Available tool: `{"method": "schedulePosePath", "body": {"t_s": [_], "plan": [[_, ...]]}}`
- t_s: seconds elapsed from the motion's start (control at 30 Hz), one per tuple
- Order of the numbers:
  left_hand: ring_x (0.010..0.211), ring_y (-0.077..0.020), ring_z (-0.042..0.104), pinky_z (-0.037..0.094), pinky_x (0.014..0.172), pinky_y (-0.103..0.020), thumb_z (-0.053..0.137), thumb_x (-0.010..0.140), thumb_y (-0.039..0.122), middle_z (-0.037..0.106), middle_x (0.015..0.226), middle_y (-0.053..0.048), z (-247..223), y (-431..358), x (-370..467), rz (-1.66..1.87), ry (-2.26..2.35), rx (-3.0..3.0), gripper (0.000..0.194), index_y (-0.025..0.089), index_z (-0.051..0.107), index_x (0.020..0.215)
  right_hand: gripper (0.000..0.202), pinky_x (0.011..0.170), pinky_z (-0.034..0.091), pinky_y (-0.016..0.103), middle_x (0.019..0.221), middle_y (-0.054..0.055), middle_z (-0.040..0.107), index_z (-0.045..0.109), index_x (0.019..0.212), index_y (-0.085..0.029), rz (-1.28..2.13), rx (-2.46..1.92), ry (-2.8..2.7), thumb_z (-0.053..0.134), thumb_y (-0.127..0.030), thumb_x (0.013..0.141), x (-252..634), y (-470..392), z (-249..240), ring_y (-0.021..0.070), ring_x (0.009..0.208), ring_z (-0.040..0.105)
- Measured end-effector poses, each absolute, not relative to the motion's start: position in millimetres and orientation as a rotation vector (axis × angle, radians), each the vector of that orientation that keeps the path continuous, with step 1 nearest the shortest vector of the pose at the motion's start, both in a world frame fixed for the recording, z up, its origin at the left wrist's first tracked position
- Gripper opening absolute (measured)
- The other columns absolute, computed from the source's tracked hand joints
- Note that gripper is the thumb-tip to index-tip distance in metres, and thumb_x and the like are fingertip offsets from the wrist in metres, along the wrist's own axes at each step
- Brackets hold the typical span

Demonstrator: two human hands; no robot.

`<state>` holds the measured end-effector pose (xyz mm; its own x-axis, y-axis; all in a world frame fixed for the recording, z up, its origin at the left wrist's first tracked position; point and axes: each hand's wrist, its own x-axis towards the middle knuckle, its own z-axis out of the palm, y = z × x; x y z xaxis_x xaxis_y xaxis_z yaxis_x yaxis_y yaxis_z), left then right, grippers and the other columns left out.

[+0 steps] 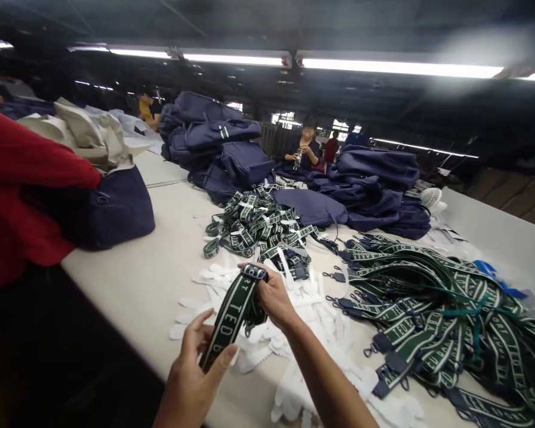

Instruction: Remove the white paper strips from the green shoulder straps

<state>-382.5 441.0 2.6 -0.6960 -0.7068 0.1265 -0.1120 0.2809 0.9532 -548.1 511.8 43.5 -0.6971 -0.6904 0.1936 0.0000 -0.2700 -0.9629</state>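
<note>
A dark green webbing strap [230, 319] with white lettering and pale edge lines is folded into a long loop between my hands. My right hand [274, 297] grips its upper end, close to a dark slider buckle [254, 271]. At the lower end, my left hand [192, 362] is curled round the strap, thumb on one side and fingers on the other. Under and behind my hands lie loose white strips [310, 321], some with zigzag edges. Just beyond is a heap of rolled straps [258, 223] with white bands round some of them.
Long straps [428, 291] with metal clips lie bundled at the right, tied with a green cord. Navy bags [223, 142] are piled at the back, with more bags [374, 184] to the right. A person in a red sleeve [35, 178] handles a navy bag [120, 208] at left.
</note>
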Motion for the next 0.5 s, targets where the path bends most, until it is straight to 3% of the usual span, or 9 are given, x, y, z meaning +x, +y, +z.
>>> {"method": "schedulePosePath", "body": {"t_s": [0.1, 0.13, 0.2, 0.27, 0.33, 0.43, 0.5], "plan": [[0.129, -0.0376, 0.049, 0.042, 0.108, -0.051, 0.07, 0.068, 0.068, 0.054, 0.136, -0.015, 13.3, 420.8, -383.2, -1.346, -2.057, 0.581, 0.085, 0.022, 0.046, 0.137, 0.044, 0.051, 0.05, 0.024, 0.082, 0.005, 0.068, 0.069, 0.114, -0.02, -1.809, -1.078, 1.434, 0.057, -0.055, 0.09, -520.4, 521.2, 52.4, 0.013, 0.056, 0.061], [0.127, -0.0377, 0.051, 0.046, 0.105, -0.048, 0.071, 0.066, 0.072, 0.056, 0.135, -0.014, 16.8, 414.9, -383.0, -1.489, -2.062, 0.488, 0.088, 0.023, 0.048, 0.136, 0.041, 0.061, 0.054, 0.026, 0.089, 0.006, 0.069, 0.069, 0.113, -0.021, -1.778, -1.168, 1.403, 0.058, -0.053, 0.09, -512.6, 523.1, 57.7, 0.0152, 0.067, 0.065], [0.105, -0.036, 0.065, 0.058, 0.085, -0.041, 0.068, 0.061, 0.08, 0.068, 0.115, -0.012, 21.5, 407.1, -381.4, -1.808, -2.091, 0.324, 0.092, 0.024, 0.054, 0.133, 0.036, 0.079, 0.055, 0.03, 0.1, 0.009, 0.07, 0.071, 0.111, -0.021, -1.791, -1.279, 1.363, 0.059, -0.049, 0.092, -501.6, 524.9, 66.8, 0.0191, 0.087, 0.067], [0.087, -0.0343, 0.069, 0.06, 0.071, -0.04, 0.068, 0.059, 0.081, 0.072, 0.095, -0.01, 21.8, 405.3, -379.5, -1.855, -2.151, 0.291, 0.087, 0.024, 0.061, 0.126, 0.032, 0.083, 0.054, 0.033, 0.1, 0.008, 0.071, 0.069, 0.114, -0.022, -1.903, -1.315, 1.408, 0.059, -0.044, 0.092, -497.2, 524.9, 70.7, 0.0205, 0.091, 0.068], [0.091, -0.0339, 0.069, 0.059, 0.078, -0.041, 0.069, 0.067, 0.072, 0.072, 0.099, -0.008, 18.2, 407.8, -378.2, -1.617, -2.177, 0.392, 0.073, 0.027, 0.062, 0.123, 0.03, 0.082, 0.054, 0.033, 0.099, 0.007, 0.073, 0.066, 0.12, -0.026, -2.059, -1.397, 1.565, 0.061, -0.036, 0.092, -497.7, 523.9, 68.8, 0.0205, 0.088, 0.069], [0.11, -0.0317, 0.065, 0.053, 0.098, -0.041, 0.068, 0.079, 0.054, 0.066, 0.123, -0.005, 10.4, 415.0, -375.8, -1.127, -2.12, 0.473, 0.054, 0.032, 0.056, 0.127, 0.042, 0.087, 0.053, 0.035, 0.107, 0.005, 0.073, 0.059, 0.13, -0.032, -2.194, -1.632, 1.833, 0.063, -0.022, 0.09, -500.0, 522.7, 61.0, 0.0217, 0.095, 0.069], [0.112, -0.0301, 0.064, 0.052, 0.099, -0.04, 0.064, 0.085, 0.044, 0.065, 0.126, -0.004, 6.0, 420.0, -373.2, -0.855, -2.06, 0.455, 0.046, 0.034, 0.052, 0.129, 0.048, 0.09, 0.052, 0.036, 0.114, 0.005, 0.072, 0.057, 0.133, -0.034, -2.242, -1.699, 1.917, 0.062, -0.018, 0.088, -498.2, 522.1, 56.8, 0.0228, 0.102, 0.068]]}}
